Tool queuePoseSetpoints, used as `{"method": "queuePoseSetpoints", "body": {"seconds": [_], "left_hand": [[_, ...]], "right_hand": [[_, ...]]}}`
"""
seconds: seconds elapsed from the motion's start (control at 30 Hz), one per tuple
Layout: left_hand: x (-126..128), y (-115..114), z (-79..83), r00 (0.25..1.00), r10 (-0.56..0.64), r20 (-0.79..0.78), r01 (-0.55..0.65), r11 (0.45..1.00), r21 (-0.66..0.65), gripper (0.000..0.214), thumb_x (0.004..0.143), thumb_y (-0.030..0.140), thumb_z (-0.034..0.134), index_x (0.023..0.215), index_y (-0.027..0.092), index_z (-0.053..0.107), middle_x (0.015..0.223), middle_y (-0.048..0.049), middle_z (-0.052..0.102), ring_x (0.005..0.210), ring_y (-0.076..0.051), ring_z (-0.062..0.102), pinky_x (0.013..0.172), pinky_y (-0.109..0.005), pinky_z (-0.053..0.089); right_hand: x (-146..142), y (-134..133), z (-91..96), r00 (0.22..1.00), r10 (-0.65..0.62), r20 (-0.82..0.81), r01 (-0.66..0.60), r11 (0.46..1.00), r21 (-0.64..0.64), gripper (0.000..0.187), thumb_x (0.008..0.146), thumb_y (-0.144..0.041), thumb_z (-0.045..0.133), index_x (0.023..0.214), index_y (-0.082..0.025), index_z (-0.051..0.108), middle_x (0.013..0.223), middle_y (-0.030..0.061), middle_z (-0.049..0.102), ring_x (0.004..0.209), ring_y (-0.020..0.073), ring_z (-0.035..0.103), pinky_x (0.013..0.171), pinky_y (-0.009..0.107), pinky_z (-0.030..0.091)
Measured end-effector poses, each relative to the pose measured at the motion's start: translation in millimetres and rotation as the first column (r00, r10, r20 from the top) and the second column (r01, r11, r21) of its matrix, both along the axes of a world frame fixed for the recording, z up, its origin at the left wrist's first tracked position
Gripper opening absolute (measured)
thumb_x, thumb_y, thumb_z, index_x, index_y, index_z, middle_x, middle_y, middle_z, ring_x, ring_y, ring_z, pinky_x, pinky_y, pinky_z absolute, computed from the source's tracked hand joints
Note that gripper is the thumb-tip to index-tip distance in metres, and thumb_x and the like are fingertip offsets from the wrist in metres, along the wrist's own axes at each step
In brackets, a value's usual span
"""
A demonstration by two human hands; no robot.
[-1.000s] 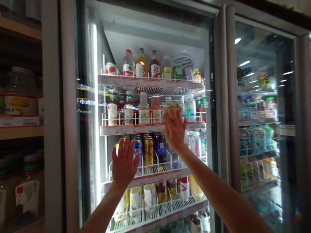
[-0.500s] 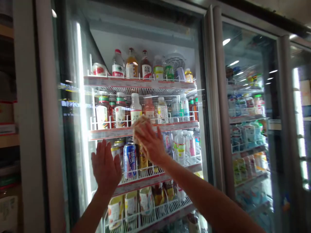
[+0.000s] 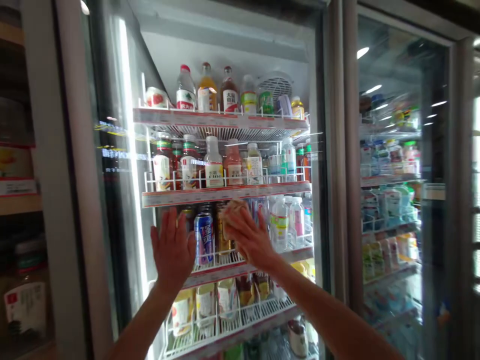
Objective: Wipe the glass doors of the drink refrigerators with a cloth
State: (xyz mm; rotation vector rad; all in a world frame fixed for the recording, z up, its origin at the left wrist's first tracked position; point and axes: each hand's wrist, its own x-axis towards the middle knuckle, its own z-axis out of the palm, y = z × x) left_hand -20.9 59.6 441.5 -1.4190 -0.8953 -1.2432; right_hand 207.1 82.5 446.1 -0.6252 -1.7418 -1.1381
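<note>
I have the right hand (image 3: 250, 242) with its fingers over a crumpled, soft-looking tan cloth (image 3: 233, 212), holding it at the smooth glass door (image 3: 225, 37), in front of a gold can (image 3: 224, 240) and just below a shelf rail (image 3: 227, 195). My left hand (image 3: 173, 247) is wide, palm forward, fingers straight up and close together; I cannot tell whether it touches the glass. Just beside it, behind the pane, stands a shiny blue cylindrical can (image 3: 204, 239) on white wire racking. A matte, greyish metal door frame (image 3: 336, 150) runs upright at the right.
</note>
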Motion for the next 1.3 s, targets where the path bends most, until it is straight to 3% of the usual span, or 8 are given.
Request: {"method": "queuePoseSetpoints", "body": {"seconds": [0.1,0.2,0.27,0.47,0.67,0.9,1.1,1.3], "left_hand": [[16.4,-5.3,-24.5,0.994,-0.048,-0.093,0.041,0.996,-0.077,0.064,0.088,0.023,0.047,0.145,0.023,0.018,0.150,-0.0077,0.025,0.141,-0.019,0.018,0.116,-0.043,0.011],[29.4,-3.3,-48.0,0.992,-0.036,-0.121,0.022,0.994,-0.108,0.065,0.086,0.027,0.049,0.145,0.021,0.021,0.151,-0.0079,0.021,0.141,-0.021,0.015,0.116,-0.043,0.008],[33.1,-0.4,-55.0,0.994,-0.014,-0.112,0.002,0.995,-0.099,0.066,0.085,0.029,0.050,0.144,0.021,0.022,0.152,-0.0080,0.018,0.142,-0.021,0.013,0.116,-0.044,0.006],[32.0,0.9,-51.3,0.994,-0.072,-0.077,0.062,0.991,-0.118,0.064,0.087,0.028,0.047,0.145,0.025,0.019,0.153,-0.0040,0.015,0.142,-0.018,0.011,0.116,-0.042,0.005],[34.6,0.7,-53.4,0.994,-0.092,-0.055,0.085,0.988,-0.126,0.062,0.088,0.033,0.046,0.144,0.025,0.020,0.153,-0.0034,0.014,0.142,-0.018,0.011,0.116,-0.042,0.005],[33.3,1.2,-54.3,0.992,-0.119,-0.031,0.113,0.982,-0.148,0.061,0.088,0.035,0.047,0.143,0.027,0.023,0.152,-0.0024,0.020,0.141,-0.016,0.015,0.116,-0.041,0.006],[34.9,0.9,-54.9,0.994,-0.106,-0.020,0.102,0.984,-0.144,0.062,0.088,0.036,0.048,0.143,0.027,0.023,0.151,-0.0026,0.020,0.141,-0.017,0.016,0.116,-0.042,0.007],[33.3,-1.4,-53.9,0.994,-0.092,-0.050,0.085,0.987,-0.134,0.063,0.087,0.032,0.049,0.144,0.026,0.022,0.152,-0.0029,0.018,0.141,-0.017,0.015,0.116,-0.040,0.007]], "right_hand": [[29.1,5.7,-15.4,0.990,-0.017,-0.143,0.020,1.000,0.020,0.046,0.089,-0.023,0.042,0.135,-0.029,0.043,0.146,0.0018,0.039,0.139,0.0233,0.024,0.114,0.051,0.014],[69.6,18.5,-14.4,0.833,-0.076,-0.547,0.131,0.989,0.062,0.048,0.091,-0.021,0.040,0.138,-0.026,0.039,0.148,0.0094,0.034,0.138,0.0292,0.027,0.106,0.057,0.025],[71.6,19.9,-16.0,0.770,-0.065,-0.635,0.148,0.986,0.079,0.048,0.091,-0.021,0.039,0.139,-0.024,0.039,0.149,0.0111,0.033,0.138,0.0314,0.026,0.102,0.058,0.029],[37.9,3.5,-42.3,0.996,-0.002,-0.093,0.001,1.000,-0.011,0.046,0.089,-0.021,0.040,0.134,-0.028,0.045,0.144,0.0031,0.042,0.138,0.0254,0.028,0.112,0.052,0.020],[87.6,16.0,-33.1,0.810,-0.119,-0.574,0.178,0.983,0.046,0.049,0.090,-0.018,0.038,0.139,-0.024,0.039,0.149,0.0112,0.032,0.139,0.0306,0.025,0.105,0.054,0.029],[42.4,-0.9,-59.6,1.000,-0.014,-0.010,0.013,0.999,-0.035,0.048,0.087,-0.021,0.042,0.134,-0.028,0.046,0.145,0.0024,0.041,0.139,0.0241,0.027,0.114,0.050,0.017],[90.7,15.7,-48.3,0.832,-0.119,-0.542,0.158,0.987,0.025,0.051,0.090,-0.017,0.038,0.141,-0.026,0.036,0.150,0.0098,0.029,0.140,0.0299,0.023,0.106,0.058,0.027],[47.4,1.9,-66.4,0.995,-0.007,-0.102,0.001,0.998,-0.060,0.051,0.087,-0.019,0.041,0.137,-0.030,0.041,0.146,0.0020,0.039,0.139,0.0247,0.027,0.113,0.051,0.020]]}}
